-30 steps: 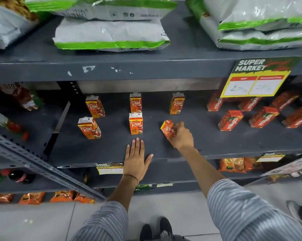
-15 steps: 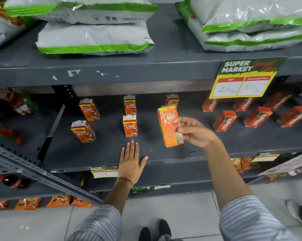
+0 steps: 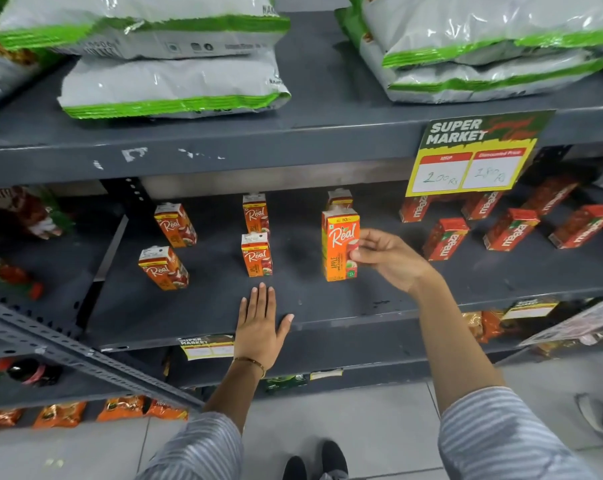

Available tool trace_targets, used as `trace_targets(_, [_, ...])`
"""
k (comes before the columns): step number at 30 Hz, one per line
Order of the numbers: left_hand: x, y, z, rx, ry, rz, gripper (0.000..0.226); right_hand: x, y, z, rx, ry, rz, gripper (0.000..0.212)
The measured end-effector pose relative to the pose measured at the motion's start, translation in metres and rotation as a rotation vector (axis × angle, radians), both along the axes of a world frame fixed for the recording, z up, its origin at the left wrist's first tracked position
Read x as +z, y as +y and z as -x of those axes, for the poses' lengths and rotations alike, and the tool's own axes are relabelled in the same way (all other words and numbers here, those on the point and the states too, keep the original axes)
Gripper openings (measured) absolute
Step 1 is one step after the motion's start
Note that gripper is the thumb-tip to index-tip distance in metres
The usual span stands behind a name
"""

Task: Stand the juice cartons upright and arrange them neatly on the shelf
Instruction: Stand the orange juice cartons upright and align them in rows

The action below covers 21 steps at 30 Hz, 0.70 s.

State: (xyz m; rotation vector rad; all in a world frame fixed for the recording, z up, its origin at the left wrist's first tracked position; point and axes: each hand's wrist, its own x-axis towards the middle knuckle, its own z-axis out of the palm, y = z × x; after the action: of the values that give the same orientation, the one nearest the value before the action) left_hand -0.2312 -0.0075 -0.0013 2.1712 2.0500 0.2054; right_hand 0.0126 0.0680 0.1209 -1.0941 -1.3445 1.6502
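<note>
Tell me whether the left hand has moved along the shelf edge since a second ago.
No. The left hand still lies flat on the shelf edge, just before the same front-middle carton.

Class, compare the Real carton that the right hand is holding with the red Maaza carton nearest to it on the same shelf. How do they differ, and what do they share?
The Real carton is orange; the Maaza carton is red. The Real carton faces the camera squarely, label upright, while the Maaza carton sits turned at an angle, its name running sideways. The right hand grips the Real carton; nothing touches the Maaza carton. Both are small drink cartons on the grey shelf.
</note>
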Motion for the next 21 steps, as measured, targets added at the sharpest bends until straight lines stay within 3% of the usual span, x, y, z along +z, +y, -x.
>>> trace_targets(6, [-0.007, 0.003, 0.003, 0.002, 0.036, 0.002, 0.097, -0.045, 0.027, 0.005, -0.4, -0.177, -0.018, 0.046])
trace_targets(14, [-0.01, 0.003, 0.005, -0.005, 0.004, 0.004, 0.097, -0.076, 0.038, 0.001, -0.45, -0.301, 0.023, 0.045])
trace_targets(16, [-0.011, 0.003, 0.005, 0.043, -0.111, -0.017, 0.092, -0.083, 0.032, 0.005, -0.451, -0.358, 0.031, 0.043])
trace_targets(18, [-0.009, 0.005, 0.004, 0.19, -0.37, -0.071, 0.085, -0.088, 0.025, 0.014, -0.46, -0.401, 0.036, 0.044])
trace_targets(21, [0.003, 0.021, 0.003, 0.465, -0.695, -0.102, 0.093, -0.092, 0.024, 0.031, -0.515, -0.466, 0.046, 0.058])
